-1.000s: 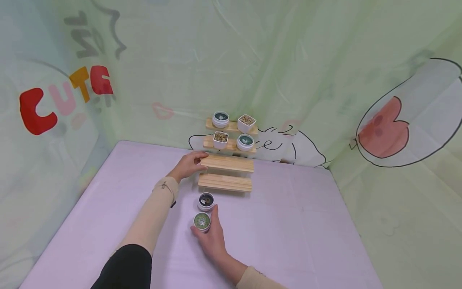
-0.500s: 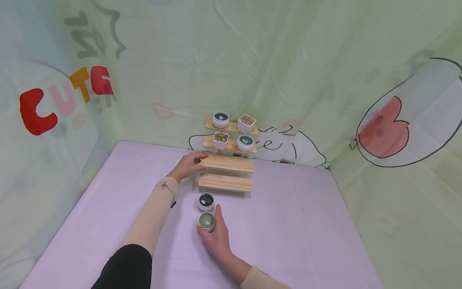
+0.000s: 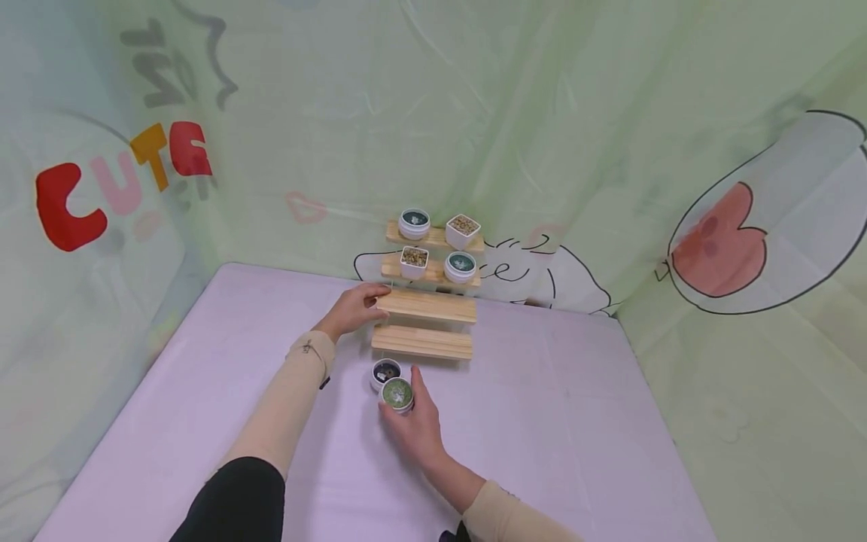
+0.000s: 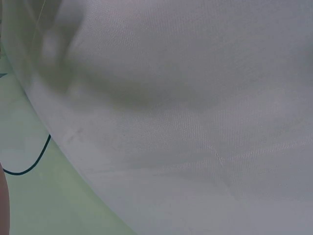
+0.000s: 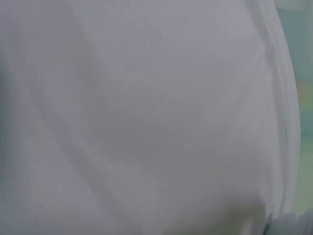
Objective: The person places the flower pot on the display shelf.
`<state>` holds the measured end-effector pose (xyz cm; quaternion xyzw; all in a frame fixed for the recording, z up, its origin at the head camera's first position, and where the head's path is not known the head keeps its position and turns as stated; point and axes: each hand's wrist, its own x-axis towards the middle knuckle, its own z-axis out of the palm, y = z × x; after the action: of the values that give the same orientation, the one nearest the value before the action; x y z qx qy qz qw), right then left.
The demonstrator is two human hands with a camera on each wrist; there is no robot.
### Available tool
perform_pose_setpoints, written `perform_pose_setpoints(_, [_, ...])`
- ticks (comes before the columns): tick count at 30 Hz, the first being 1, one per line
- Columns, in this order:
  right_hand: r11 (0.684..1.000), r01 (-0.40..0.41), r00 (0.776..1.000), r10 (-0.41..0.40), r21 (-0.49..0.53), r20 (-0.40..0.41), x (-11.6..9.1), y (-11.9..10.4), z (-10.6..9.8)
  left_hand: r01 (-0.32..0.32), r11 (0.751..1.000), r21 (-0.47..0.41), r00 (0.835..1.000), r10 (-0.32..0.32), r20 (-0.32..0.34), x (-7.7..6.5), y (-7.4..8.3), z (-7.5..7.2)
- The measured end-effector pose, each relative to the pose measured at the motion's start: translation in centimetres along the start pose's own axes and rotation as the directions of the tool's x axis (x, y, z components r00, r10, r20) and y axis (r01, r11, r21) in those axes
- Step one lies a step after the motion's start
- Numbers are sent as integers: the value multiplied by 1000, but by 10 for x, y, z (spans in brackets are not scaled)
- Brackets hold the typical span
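My right hand [image 3: 421, 429] holds a small round white pot with a green top [image 3: 397, 394] between thumb and fingers. That pot overlaps a second round white pot with a dark filling [image 3: 384, 369], which stands in front of the shelf. My left hand [image 3: 354, 309] grips the left end of a stepped wooden display shelf [image 3: 427, 305], fingers above and thumb lower down at its third step. Both lower steps are bare. The wrist views show mostly pale cloth, with neither pot in sight.
On the top step stand a round pot [image 3: 414, 223] and a square pot [image 3: 463, 231]. Below them are another square pot [image 3: 415, 263] and a round one [image 3: 461, 266]. A lilac cloth [image 3: 542, 421] covers the table, and printed curtains [image 3: 576, 150] enclose it.
My right hand has moved the green-topped pot to the right and toward the shelf, so it now overlaps the dark-filled pot. My left hand stays at the shelf's end.
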<state>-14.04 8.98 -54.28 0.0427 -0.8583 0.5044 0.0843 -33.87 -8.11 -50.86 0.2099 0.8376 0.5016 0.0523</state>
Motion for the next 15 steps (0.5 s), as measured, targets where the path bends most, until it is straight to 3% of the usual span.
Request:
perform_pose_setpoints(8, [999, 46, 999, -45, 5, -14, 14, -11, -11, -21, 1000, 15, 1000, 21, -8, 0, 1, -1])
perform_pose_setpoints(15, [999, 31, 999, -30, 35, -22, 29, -21, -16, -8, 1000, 11, 1000, 8, 0, -2, 4, -1])
